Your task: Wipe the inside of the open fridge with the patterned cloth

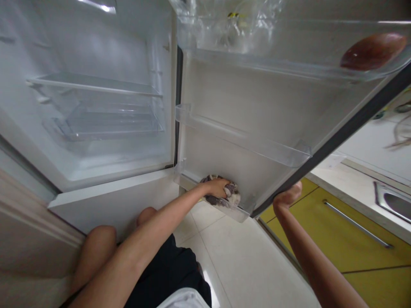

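My left hand [215,187] is closed on a crumpled grey and white cloth [231,194], pressing it into the lowest clear bin [239,214] of the fridge door. At the door's outer edge, my right hand [287,196] grips the fridge door [272,98] with its fingers behind it. The door stands wide open. Above the cloth runs a second clear door bin [244,139] with nothing seen in it. The top door bin [298,68] holds a reddish-brown oval object [372,51] and clear plastic bags [237,25].
On the left is the open fridge compartment [105,154] with a glass shelf [93,82] and a clear drawer [112,124]. Yellow cabinets [337,235] with a metal handle [358,223] stand at right, under a counter [346,179] with a sink [394,201]. Tiled floor [244,252] lies below.
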`<state>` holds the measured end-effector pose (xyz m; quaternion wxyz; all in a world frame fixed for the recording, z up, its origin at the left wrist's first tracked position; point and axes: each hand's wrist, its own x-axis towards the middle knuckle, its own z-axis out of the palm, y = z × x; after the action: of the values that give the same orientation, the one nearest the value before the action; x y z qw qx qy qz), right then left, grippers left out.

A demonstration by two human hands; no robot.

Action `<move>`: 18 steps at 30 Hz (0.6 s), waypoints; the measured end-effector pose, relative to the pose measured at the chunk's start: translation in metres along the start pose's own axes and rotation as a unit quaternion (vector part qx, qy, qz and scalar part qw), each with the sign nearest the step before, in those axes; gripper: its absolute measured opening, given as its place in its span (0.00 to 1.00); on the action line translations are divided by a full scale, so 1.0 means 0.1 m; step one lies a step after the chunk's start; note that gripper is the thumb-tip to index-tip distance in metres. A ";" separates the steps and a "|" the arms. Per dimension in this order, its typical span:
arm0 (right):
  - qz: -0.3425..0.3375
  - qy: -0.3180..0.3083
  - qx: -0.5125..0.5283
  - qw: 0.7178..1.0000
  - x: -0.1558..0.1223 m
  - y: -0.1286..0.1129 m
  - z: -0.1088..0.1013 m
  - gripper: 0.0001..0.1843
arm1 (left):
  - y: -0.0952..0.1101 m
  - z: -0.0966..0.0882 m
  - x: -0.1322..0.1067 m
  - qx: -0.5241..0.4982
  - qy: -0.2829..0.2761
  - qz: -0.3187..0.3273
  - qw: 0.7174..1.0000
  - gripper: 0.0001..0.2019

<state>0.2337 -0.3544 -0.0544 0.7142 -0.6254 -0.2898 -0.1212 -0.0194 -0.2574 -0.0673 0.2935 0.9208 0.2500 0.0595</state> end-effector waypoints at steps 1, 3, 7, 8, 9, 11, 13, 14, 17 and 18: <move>0.002 0.001 0.000 1.000 0.00 0.00 0.00 0.14 | 0.07 0.06 0.04 -0.005 -0.005 0.014 1.000 0.21; 0.005 0.002 -0.002 1.000 -0.01 -0.02 0.00 0.14 | 0.20 0.17 0.13 -0.017 -0.016 0.041 0.999 0.18; 0.010 -0.003 -0.014 1.000 -0.03 -0.11 0.00 0.14 | 0.33 0.34 0.27 -0.050 -0.023 0.064 0.996 0.13; 0.012 -0.004 -0.017 1.000 -0.03 -0.14 -0.01 0.14 | 0.34 0.37 0.30 -0.062 -0.021 0.063 0.996 0.13; 0.015 -0.004 -0.019 1.000 -0.04 -0.15 -0.01 0.14 | 0.35 0.39 0.32 -0.077 -0.019 0.061 0.995 0.13; 0.020 -0.006 -0.022 1.000 -0.04 -0.17 -0.01 0.14 | 0.35 0.41 0.35 -0.117 -0.017 0.059 0.991 0.14; 0.024 -0.008 -0.022 0.999 -0.05 -0.17 -0.02 0.14 | 0.33 0.41 0.34 -0.169 -0.014 0.055 0.984 0.14; 0.023 -0.009 -0.020 0.999 -0.05 -0.16 -0.02 0.14 | 0.33 0.41 0.33 -0.198 -0.011 0.050 0.979 0.14; 0.018 -0.012 -0.013 1.000 -0.05 -0.12 -0.03 0.14 | 0.30 0.36 0.28 -0.290 0.010 0.020 0.957 0.19; 0.016 -0.011 -0.012 1.000 -0.05 -0.10 -0.03 0.14 | 0.29 0.35 0.26 -0.322 0.019 0.007 0.947 0.21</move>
<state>0.2248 -0.3600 -0.0490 0.7049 -0.6402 -0.2863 -0.1062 0.0251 -0.2828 -0.0800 0.5689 0.7776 0.2171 0.1566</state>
